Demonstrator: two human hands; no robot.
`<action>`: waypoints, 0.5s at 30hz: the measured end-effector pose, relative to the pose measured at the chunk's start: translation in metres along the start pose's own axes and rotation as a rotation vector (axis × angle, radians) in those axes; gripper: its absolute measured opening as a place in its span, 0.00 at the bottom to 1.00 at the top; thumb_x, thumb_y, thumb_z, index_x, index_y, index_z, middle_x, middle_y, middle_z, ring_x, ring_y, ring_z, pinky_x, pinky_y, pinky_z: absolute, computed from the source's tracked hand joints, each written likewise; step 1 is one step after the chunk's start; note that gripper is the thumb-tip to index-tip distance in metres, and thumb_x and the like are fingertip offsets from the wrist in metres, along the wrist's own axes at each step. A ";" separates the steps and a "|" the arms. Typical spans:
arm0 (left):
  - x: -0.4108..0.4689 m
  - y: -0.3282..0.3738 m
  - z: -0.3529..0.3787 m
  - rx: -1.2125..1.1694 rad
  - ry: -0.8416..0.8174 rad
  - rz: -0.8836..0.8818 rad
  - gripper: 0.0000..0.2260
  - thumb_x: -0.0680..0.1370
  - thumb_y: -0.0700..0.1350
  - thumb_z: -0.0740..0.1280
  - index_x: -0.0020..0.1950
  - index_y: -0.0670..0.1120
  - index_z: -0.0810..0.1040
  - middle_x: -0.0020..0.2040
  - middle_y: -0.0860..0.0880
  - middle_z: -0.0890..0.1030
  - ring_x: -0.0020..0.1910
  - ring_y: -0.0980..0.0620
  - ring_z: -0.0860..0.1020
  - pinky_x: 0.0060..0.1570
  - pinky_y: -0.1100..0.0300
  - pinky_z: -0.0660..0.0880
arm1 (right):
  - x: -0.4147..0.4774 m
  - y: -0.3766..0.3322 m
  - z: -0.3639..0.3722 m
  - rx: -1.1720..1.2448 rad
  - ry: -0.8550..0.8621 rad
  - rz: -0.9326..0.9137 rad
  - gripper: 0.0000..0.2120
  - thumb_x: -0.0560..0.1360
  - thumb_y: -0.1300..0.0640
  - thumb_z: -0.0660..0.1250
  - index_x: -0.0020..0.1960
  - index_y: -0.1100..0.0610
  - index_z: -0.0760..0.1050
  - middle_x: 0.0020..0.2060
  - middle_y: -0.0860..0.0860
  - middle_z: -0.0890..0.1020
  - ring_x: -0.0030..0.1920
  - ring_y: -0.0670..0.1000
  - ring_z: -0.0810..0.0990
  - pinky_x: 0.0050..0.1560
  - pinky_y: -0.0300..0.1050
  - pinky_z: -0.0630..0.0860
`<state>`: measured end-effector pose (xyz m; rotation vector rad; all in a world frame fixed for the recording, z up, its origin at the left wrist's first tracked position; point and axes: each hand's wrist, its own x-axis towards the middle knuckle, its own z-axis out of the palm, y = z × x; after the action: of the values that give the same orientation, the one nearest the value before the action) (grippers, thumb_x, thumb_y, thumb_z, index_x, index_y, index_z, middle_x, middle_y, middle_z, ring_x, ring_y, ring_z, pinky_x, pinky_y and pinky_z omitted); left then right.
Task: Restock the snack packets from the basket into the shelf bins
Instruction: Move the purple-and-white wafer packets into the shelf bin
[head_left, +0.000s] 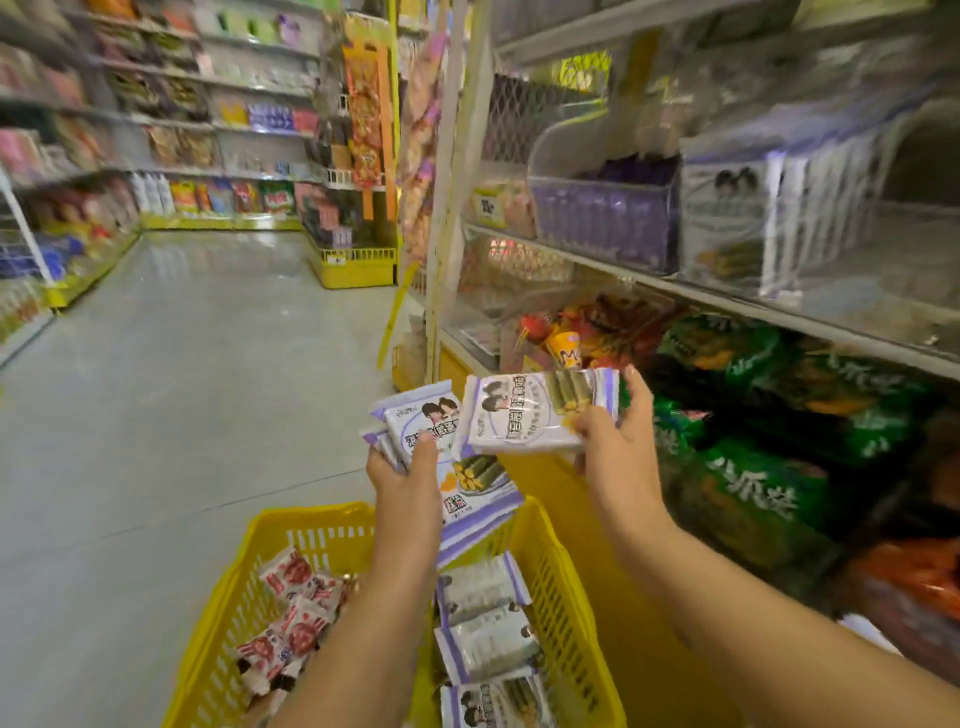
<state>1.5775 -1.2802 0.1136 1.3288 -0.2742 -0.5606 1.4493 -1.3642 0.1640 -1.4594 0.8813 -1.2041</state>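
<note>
Your left hand (402, 470) grips a fanned stack of white-and-purple plastic snack packets (415, 423). Your right hand (615, 434) pinches a single white-and-purple packet (524, 415) just beside the stack, at its 3 o'clock. The yellow slatted plastic basket (558, 566) sits at 6 o'clock, with loose matching packets (483, 639) and red-and-white sachets (296, 597) inside. A clear plastic shelf bin (727, 228) holding the same packets is at 2 o'clock.

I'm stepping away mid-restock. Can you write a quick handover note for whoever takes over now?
Left hand grips a purple-white packet stack; right hand grips a matching packet, both above the yellow basket.
Spare purple-white packets and red-white packets lie in it.
The clear shelf bin, upper right, holds some of the same.
Left: bin what's held, then empty the basket.
</note>
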 end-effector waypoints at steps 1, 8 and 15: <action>-0.008 0.009 0.005 -0.030 -0.013 0.019 0.29 0.78 0.58 0.62 0.75 0.54 0.56 0.65 0.48 0.74 0.60 0.45 0.75 0.64 0.45 0.69 | -0.006 -0.007 0.000 0.042 -0.026 0.033 0.31 0.77 0.61 0.59 0.75 0.43 0.55 0.62 0.51 0.73 0.51 0.52 0.72 0.51 0.46 0.69; -0.041 0.071 0.016 -0.225 0.061 0.161 0.22 0.79 0.57 0.62 0.70 0.56 0.61 0.50 0.48 0.81 0.39 0.47 0.84 0.41 0.46 0.81 | -0.025 -0.053 -0.015 0.187 -0.234 0.184 0.24 0.73 0.62 0.67 0.66 0.49 0.65 0.46 0.55 0.79 0.39 0.55 0.74 0.35 0.47 0.70; -0.068 0.108 0.021 -0.219 -0.025 0.231 0.16 0.80 0.57 0.60 0.67 0.57 0.64 0.49 0.53 0.81 0.43 0.50 0.83 0.44 0.44 0.80 | -0.031 -0.098 -0.038 -0.081 -0.449 0.054 0.28 0.55 0.46 0.81 0.47 0.58 0.74 0.49 0.64 0.82 0.46 0.59 0.82 0.57 0.61 0.75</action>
<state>1.5344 -1.2467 0.2307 1.0618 -0.3706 -0.4004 1.3990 -1.3215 0.2521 -1.6728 0.6588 -0.7616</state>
